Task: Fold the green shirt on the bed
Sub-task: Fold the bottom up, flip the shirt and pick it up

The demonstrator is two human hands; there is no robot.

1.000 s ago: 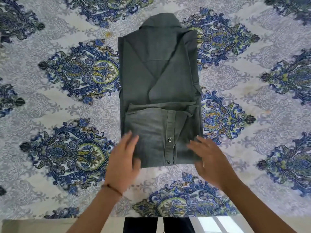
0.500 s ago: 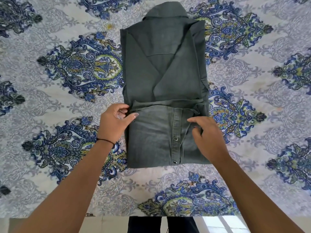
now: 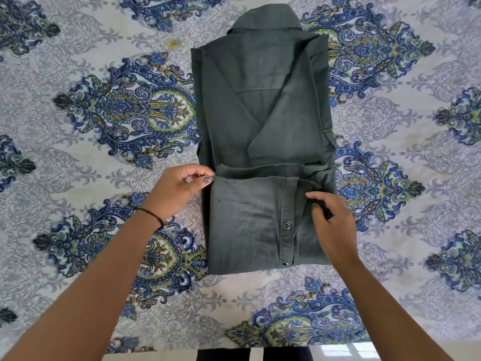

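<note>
Left hand (image 3: 179,185): pinched shut on the upper left corner of the turned-up hem flap. Right hand (image 3: 331,225): fingers closed on cloth at the flap's right edge. Green shirt (image 3: 260,121): lying flat, sleeves folded in, collar farthest away, on patterned bedsheet (image 3: 104,113).

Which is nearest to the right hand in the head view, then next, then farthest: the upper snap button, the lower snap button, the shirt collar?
From the right hand:
1. Upper snap button, just left of the hand on the placket of the green shirt.
2. Lower snap button, below that, near the bottom fold.
3. Shirt collar, at the far top end.
</note>
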